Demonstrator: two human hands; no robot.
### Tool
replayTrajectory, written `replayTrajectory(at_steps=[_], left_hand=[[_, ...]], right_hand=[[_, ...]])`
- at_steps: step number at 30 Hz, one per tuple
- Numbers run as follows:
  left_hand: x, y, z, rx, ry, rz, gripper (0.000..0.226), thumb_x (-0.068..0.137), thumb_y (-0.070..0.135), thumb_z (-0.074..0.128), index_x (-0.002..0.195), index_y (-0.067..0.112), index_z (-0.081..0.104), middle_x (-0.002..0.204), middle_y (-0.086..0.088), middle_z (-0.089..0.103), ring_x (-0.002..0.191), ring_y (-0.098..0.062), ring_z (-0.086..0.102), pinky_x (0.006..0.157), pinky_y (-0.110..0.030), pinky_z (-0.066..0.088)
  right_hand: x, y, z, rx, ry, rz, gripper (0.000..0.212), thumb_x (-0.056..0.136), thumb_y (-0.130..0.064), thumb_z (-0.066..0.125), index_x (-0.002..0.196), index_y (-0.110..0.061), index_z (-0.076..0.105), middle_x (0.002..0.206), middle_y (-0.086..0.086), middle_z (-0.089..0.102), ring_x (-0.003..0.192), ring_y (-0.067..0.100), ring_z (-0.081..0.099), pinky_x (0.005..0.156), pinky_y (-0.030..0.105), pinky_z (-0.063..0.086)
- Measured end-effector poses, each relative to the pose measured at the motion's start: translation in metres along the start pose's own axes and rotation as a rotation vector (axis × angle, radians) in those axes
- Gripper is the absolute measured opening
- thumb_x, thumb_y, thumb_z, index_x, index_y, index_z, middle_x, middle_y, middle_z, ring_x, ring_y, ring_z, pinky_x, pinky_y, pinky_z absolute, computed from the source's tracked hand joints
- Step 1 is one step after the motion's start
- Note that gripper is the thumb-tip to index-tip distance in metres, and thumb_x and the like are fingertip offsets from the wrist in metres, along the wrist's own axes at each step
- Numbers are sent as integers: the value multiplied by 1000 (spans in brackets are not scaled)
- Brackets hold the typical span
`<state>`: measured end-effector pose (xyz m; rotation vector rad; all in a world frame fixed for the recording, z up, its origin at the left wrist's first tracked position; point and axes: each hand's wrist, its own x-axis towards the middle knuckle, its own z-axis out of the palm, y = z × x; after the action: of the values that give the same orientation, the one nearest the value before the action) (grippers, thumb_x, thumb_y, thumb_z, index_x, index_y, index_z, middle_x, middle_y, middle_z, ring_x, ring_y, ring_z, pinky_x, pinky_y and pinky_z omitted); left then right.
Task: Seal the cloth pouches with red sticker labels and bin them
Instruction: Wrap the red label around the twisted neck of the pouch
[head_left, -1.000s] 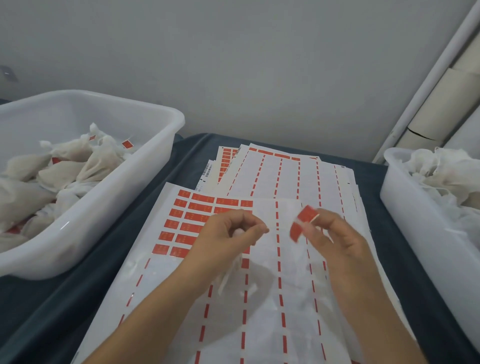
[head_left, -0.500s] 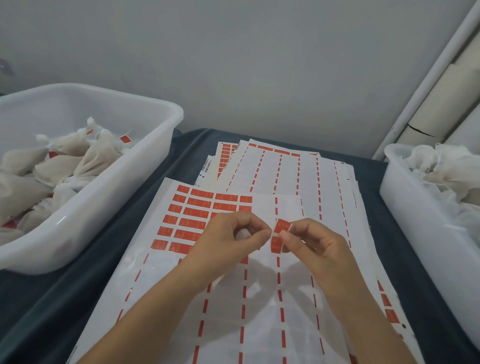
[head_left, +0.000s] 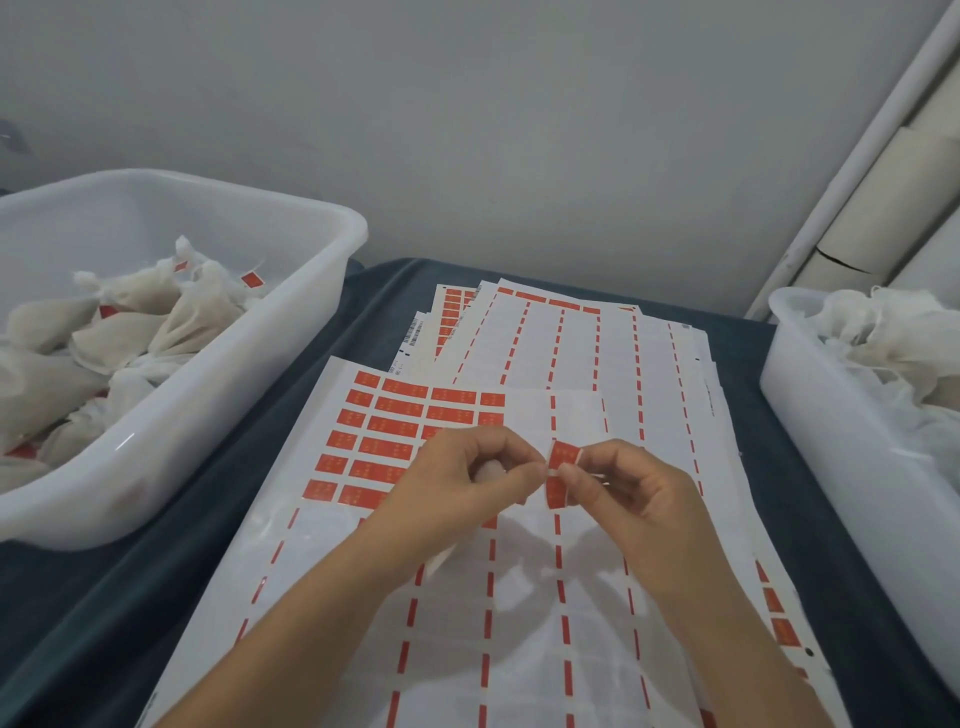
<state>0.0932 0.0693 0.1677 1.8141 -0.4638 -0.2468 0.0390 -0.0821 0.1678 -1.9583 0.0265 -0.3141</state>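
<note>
On a dark tabletop (head_left: 156, 597) before a grey wall, the left bin (head_left: 218, 415), cut off at frame left, holds sealed pouches (head_left: 124, 332), while at centre the left hand (head_left: 457, 488) pinches something hidden in its curled fingers and the right hand (head_left: 639, 499) pinches a red sticker label (head_left: 562, 470) above the label sheet (head_left: 519, 649).

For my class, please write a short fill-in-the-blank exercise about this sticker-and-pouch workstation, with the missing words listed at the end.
1. The right hand pinches a ____ sticker.
2. The pouches already sealed with labels lie in the bin on the person's ____ side.
3. The top sticker sheet still has unpeeled stickers in its far ____ corner.
4. The left hand pinches something pale; both hands meet above the sticker ____.

Missing words: red; left; left; sheet
</note>
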Motion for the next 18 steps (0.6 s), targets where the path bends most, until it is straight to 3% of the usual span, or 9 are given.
replayTrajectory(at_steps=[3, 9, 11, 14, 16, 18], left_hand=[[-1, -1, 0, 32, -6, 44, 14, 79, 31, 69, 67, 36, 64, 70, 29, 62, 76, 13, 56, 54, 0, 42], [0, -3, 0, 34, 9, 61, 17, 81, 25, 67, 68, 35, 62, 71, 28, 61, 76, 11, 55, 58, 0, 42], [1, -2, 0, -3, 39, 23, 18, 81, 27, 67, 66, 35, 63, 70, 26, 61, 74, 11, 56, 55, -5, 46], [2, 0, -3, -124, 53, -64, 19, 80, 29, 68, 62, 36, 66, 67, 21, 63, 70, 9, 58, 65, -13, 42], [2, 1, -5, -208, 51, -113, 17, 79, 29, 68, 63, 33, 67, 65, 18, 64, 64, 8, 58, 71, -19, 42], [2, 3, -4, -239, 29, -127, 18, 79, 28, 68, 62, 29, 68, 60, 16, 62, 59, 8, 56, 72, -22, 40]], right_hand=[[-1, 1, 0, -7, -12, 0, 21, 69, -39, 60, 81, -23, 65, 79, -9, 70, 77, 1, 66, 69, 5, 47], [0, -1, -1, 54, 1, 29, 18, 67, -39, 61, 82, -30, 66, 79, -16, 71, 80, -4, 64, 64, 2, 45], [0, -3, 1, 74, 11, 46, 25, 68, -42, 60, 93, -38, 62, 88, -27, 67, 87, -8, 62, 62, 0, 44], [4, -4, -1, 95, 48, 108, 56, 66, -49, 58, 119, -48, 41, 101, -32, 60, 93, -3, 61, 62, 6, 47], [5, -4, -5, 107, 73, 141, 54, 65, -51, 58, 118, -44, 49, 99, -30, 61, 91, 2, 63, 69, 11, 50], [3, -6, -4, 126, 29, 149, 42, 66, -49, 59, 106, -40, 59, 91, -31, 64, 85, -4, 64, 63, 6, 50]])
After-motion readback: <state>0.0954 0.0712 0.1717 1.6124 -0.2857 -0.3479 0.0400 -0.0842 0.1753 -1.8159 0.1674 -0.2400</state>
